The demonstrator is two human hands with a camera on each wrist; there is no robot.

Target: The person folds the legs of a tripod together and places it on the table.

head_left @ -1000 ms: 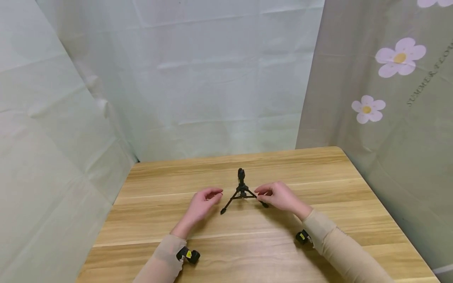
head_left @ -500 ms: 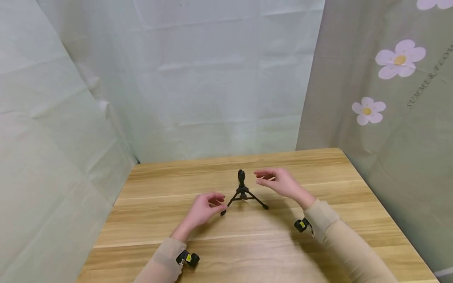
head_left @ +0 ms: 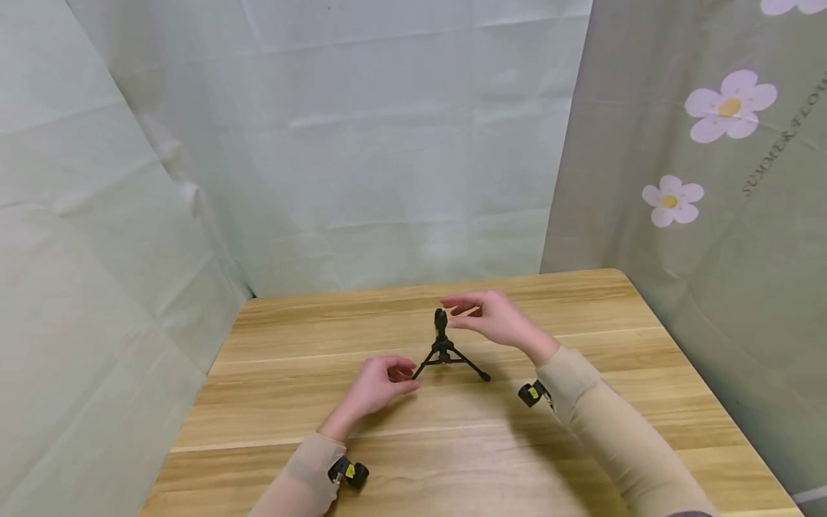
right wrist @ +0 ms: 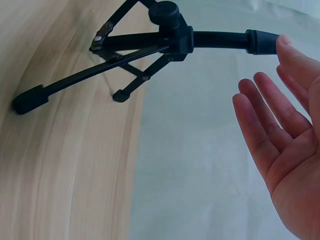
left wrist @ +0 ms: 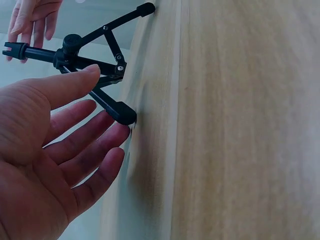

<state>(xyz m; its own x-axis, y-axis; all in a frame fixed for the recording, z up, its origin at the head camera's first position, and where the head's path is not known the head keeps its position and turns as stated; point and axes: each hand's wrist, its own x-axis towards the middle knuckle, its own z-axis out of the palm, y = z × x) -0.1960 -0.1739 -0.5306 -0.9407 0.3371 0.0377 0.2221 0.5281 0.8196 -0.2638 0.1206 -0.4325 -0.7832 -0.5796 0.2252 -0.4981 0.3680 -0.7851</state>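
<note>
A small black tabletop tripod (head_left: 443,347) stands upright on its spread legs, with a short forked top on its centre post. My left hand (head_left: 375,386) is low beside its left leg, fingers relaxed and thumb apart. In the left wrist view the rubber foot (left wrist: 122,113) of that leg shows between thumb and fingertips, which are right at it. My right hand (head_left: 492,319) is raised at the tripod's top, its fingers loosely bent. In the right wrist view the thumb tip overlaps the end of the top piece (right wrist: 262,42), while the other fingers are spread below it.
The wooden table (head_left: 465,452) lies under everything, its back edge not far beyond the tripod. Pale cloth (head_left: 388,158) hangs behind and at both sides, with printed flowers on the right. Small black cameras (head_left: 349,472) are strapped to both wrists.
My right hand has risen from the tripod's right leg and come left to its top. My left hand has moved slightly right and nearer, to the left leg's foot. The tripod stands where it was.
</note>
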